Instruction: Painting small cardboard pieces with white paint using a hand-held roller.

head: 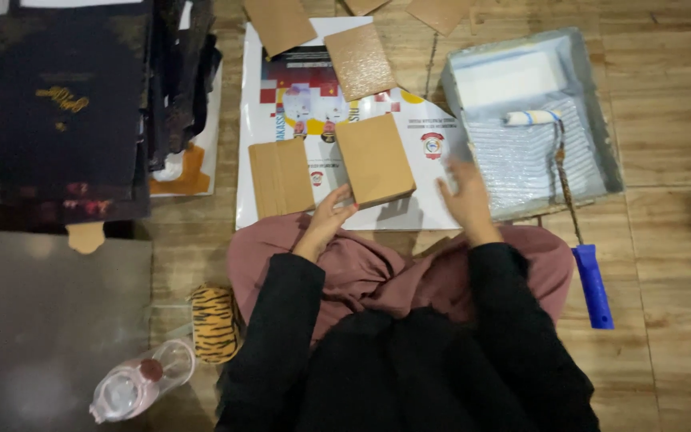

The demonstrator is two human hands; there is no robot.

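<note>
My left hand (331,213) grips the near corner of a plain brown board (374,158), holding it tilted above a white printed poster (433,210) spread on the floor. Blurred and with fingers spread, my right hand (465,196) hovers between that board and a grey paint tray (601,128), touching nothing that I can see. A stack of similar brown boards (280,178) lies on the poster just left of my left hand. A glossy coated board (359,61) rests further up the poster.
A paint roller (533,118) lies in the tray, its blue handle (593,285) reaching onto the wooden floor at right. More boards (278,22) sit at the top. Dark folders (65,104) are stacked at left. A plastic bottle (139,384) and a tiger-striped pouch (215,322) lie beside my knee.
</note>
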